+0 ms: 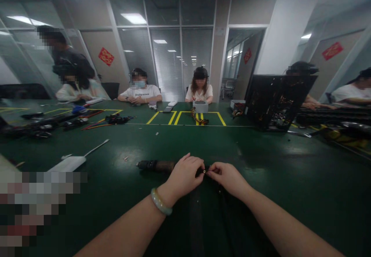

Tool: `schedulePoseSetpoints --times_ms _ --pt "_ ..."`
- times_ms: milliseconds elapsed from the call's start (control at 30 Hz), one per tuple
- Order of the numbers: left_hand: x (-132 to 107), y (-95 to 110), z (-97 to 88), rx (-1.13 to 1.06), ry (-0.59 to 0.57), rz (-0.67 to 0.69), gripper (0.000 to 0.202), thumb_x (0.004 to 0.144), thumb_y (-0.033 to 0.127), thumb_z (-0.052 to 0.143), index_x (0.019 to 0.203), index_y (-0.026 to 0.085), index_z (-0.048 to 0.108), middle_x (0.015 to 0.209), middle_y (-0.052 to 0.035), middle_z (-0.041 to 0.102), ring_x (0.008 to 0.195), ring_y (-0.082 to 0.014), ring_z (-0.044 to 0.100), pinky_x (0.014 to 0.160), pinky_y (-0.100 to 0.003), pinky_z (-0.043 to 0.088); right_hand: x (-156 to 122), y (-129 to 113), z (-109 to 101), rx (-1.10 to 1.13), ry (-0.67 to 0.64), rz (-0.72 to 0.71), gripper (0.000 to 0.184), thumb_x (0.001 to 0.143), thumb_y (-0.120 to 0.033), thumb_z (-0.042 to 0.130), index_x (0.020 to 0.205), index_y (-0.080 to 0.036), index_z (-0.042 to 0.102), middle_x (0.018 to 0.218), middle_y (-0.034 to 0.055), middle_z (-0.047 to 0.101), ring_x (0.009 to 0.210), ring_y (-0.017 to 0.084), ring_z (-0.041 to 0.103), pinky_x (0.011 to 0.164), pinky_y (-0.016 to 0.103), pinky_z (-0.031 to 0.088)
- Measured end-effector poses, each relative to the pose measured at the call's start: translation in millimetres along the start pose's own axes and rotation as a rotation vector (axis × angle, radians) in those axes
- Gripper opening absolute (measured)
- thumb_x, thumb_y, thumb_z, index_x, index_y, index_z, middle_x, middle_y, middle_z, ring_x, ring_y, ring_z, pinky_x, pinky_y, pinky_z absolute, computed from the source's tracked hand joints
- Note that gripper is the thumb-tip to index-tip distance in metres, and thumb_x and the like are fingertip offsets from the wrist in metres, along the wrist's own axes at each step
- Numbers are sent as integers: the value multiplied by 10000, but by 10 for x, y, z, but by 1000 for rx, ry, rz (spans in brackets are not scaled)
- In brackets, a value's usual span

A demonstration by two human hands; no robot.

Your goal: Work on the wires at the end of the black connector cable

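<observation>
At the middle of the table my left hand [188, 173] and my right hand [229, 177] meet, fingertips close together. Both are closed in a pinch around a small brass-coloured piece [204, 171]; its exact kind is too small to make out. Something dark beside it is partly hidden by the fingers. Just left of my left hand lies a dark cylindrical tool [156, 166] with a brownish section, its right end covered by that hand. A bracelet [161, 202] circles my left wrist. Below the hands, dark strips [197, 214] lie on the green table.
A white device with a cable [69, 164] lies to the left. Black cables [113, 118] spread farther back. A black computer case [274, 100] stands at the back right. A grey power supply [200, 106] sits before a person opposite; other people sit around the table.
</observation>
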State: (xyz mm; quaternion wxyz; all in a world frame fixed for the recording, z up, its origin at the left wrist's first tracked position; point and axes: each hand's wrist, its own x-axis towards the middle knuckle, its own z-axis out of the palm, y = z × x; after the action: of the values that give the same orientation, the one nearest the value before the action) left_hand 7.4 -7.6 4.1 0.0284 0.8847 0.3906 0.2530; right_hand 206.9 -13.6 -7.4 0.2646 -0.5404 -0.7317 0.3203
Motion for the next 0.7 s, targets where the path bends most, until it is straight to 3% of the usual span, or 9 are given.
schedulePoseSetpoints --times_ms 167,500,700 --pt "3 -15 -8 2 -32 18 57 866 225 610 921 230 622 1041 4 664 1024 -172 589 1098 -424 282 -1 -10 -1 8 -16 6 188 842 -344 579 860 -192 686 778 7 705 678 153 623 581 222 407" --pt "-9 0 -47 60 -61 -11 167 861 351 640 963 222 608 971 -4 658 975 -185 596 1006 -381 364 17 -33 -15 -66 -35 50 290 826 -445 564 900 -204 706 787 28 719 647 174 630 548 236 406" --pt "-10 4 -43 81 -83 10 83 893 284 598 937 214 609 963 -7 652 955 -181 596 882 -328 423 14 -37 -13 -62 -42 68 305 809 -460 571 896 -199 702 799 30 722 664 181 638 556 243 410"
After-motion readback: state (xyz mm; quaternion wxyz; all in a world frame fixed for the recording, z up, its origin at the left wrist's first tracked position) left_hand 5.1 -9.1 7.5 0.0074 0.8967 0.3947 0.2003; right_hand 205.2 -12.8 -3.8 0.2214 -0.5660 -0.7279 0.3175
